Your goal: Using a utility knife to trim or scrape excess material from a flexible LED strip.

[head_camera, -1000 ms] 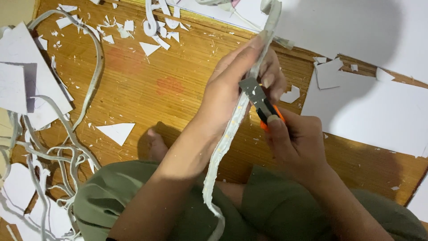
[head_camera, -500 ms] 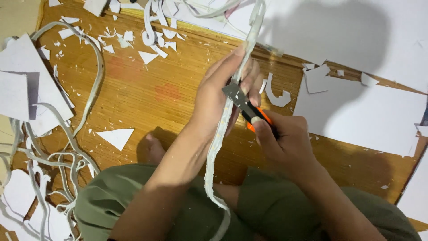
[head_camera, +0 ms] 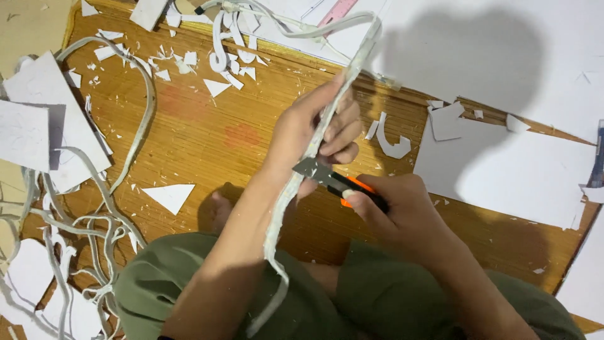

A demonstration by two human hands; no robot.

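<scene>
The left hand [head_camera: 318, 129] is gripping a long pale flexible strip [head_camera: 314, 138] above the wooden floor [head_camera: 207, 138], while the right hand [head_camera: 402, 211] is clutching an orange-and-black utility knife [head_camera: 336, 181], its blade touching the strip.

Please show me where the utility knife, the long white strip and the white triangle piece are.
utility knife [head_camera: 352, 186], head view, on its orange-black handle.
long white strip [head_camera: 280, 211], head view, on its middle part.
white triangle piece [head_camera: 168, 196], head view, on its centre.

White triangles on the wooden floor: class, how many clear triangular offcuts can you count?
2. One large triangle lies left of the left hand's forearm, near the person's knee; a smaller triangle lies farther up among the scraps. Others may be hidden in the litter.
</scene>
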